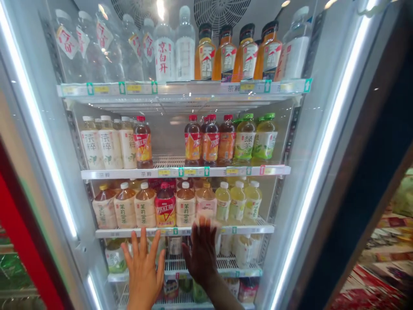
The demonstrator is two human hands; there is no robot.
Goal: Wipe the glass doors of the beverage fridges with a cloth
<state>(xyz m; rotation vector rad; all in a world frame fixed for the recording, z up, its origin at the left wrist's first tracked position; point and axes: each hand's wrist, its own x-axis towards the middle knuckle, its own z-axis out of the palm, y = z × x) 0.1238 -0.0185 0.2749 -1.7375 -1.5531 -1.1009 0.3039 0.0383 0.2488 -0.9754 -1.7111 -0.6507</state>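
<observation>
My left hand (144, 262) is raised, its back to me and its fingers spread, in front of the lower shelves of a lit drinks cooler. To its right, my right hand (202, 254) is also up, fingers stretched out flat. A pale blurred patch (207, 218) shows at the right fingertips; whether it is a reflection or a thing, I cannot tell. Behind the fingertips stand a pink-labelled bottle (206, 202) and a bottle of jasmine tea (186, 206). Neither hand grips a bottle. Contact with a glass pane cannot be made out.
Clear water bottles (164, 58) and amber bottles (225, 56) fill the top shelf. Below are red-capped tea bottles (211, 140) and green tea bottles (245, 140). Light strips (322, 142) run down both sides. Packaged goods (383, 258) lie at the right.
</observation>
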